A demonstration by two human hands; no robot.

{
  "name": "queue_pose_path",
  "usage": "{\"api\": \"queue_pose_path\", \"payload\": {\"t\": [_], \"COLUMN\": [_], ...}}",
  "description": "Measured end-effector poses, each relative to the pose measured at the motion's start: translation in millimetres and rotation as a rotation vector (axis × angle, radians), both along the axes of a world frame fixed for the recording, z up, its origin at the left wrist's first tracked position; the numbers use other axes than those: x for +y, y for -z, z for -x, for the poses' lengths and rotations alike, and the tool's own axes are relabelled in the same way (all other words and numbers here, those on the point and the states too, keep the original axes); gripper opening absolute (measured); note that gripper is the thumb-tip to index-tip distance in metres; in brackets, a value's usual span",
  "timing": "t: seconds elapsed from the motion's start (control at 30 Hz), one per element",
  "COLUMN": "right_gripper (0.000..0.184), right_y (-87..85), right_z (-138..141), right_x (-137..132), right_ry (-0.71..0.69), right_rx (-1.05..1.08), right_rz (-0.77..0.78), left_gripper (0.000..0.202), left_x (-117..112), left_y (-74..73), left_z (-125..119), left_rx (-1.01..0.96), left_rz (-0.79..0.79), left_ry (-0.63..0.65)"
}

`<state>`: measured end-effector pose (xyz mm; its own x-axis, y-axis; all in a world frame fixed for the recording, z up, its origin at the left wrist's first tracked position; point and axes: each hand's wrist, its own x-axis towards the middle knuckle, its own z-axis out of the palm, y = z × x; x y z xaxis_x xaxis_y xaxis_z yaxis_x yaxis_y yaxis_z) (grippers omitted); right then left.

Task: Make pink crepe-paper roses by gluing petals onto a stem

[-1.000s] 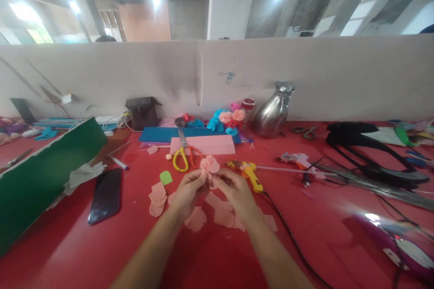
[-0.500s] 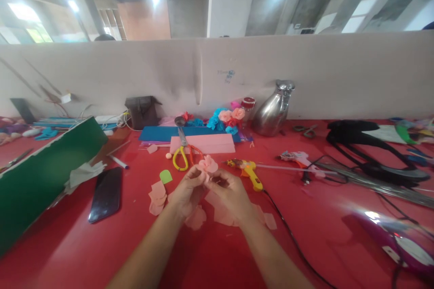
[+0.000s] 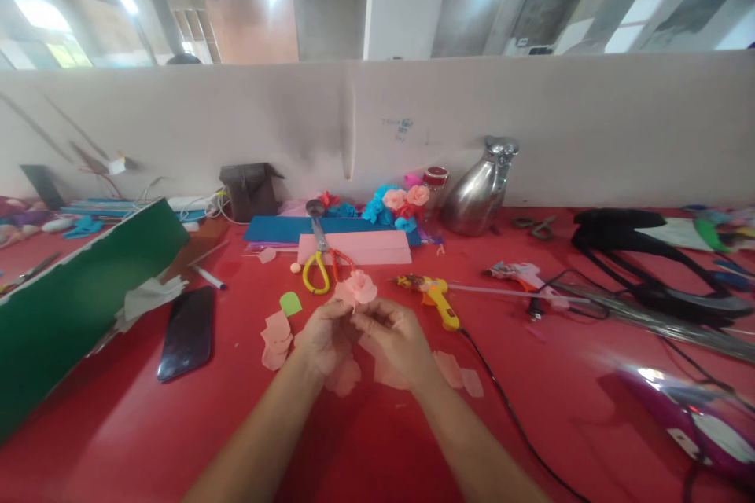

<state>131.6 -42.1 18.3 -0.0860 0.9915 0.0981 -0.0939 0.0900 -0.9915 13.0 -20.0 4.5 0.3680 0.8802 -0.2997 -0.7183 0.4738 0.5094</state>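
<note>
Pink flower (image 3: 357,288) sits just above both hands' fingertips: left grip (image 3: 330,324) pinched closed on its underside, right grip (image 3: 392,334) closed at its stem. Scissors (image 3: 319,236) lie just beyond, a glue gun (image 3: 440,300) to the right; bare red desk (image 3: 359,440) opens on the near side. Since half a second ago, the flower has tipped, spreading wider leftward.

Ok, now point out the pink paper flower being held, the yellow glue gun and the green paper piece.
Pink paper flower (image 3: 359,288): head view, on its petals.
Yellow glue gun (image 3: 438,298): head view, on its body.
Green paper piece (image 3: 290,303): head view, on its middle.
</note>
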Motion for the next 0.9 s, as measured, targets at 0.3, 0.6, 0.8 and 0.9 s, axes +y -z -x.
{"api": "queue_pose_path", "payload": {"t": [0.3,0.6,0.8,0.9], "right_gripper": [0.009,0.013,0.013,0.013], "right_y": [5.4,8.1,6.7,6.4], "right_z": [1.5,1.6,0.9,0.5], "right_x": [1.2,1.9,1.7,2.0], "right_ry": [0.006,0.106,0.135,0.154], "right_rx": [0.057,-0.011,-0.01,-0.008], "right_rz": [0.034,-0.016,-0.022,-0.014], "left_gripper": [0.019,0.012,0.017,0.025], "left_x": [-6.3,-6.1,-11.9,-15.1], "left_y": [-13.9,-7.1,-14.5,-17.3], "left_z": [-8.7,-7.4,-10.4,-12.5], "left_rx": [0.073,0.225,0.32,0.41], "left_rz": [-0.139,-0.249,-0.315,-0.346], "left_ry": [-0.128,-0.252,-0.314,-0.344]}}
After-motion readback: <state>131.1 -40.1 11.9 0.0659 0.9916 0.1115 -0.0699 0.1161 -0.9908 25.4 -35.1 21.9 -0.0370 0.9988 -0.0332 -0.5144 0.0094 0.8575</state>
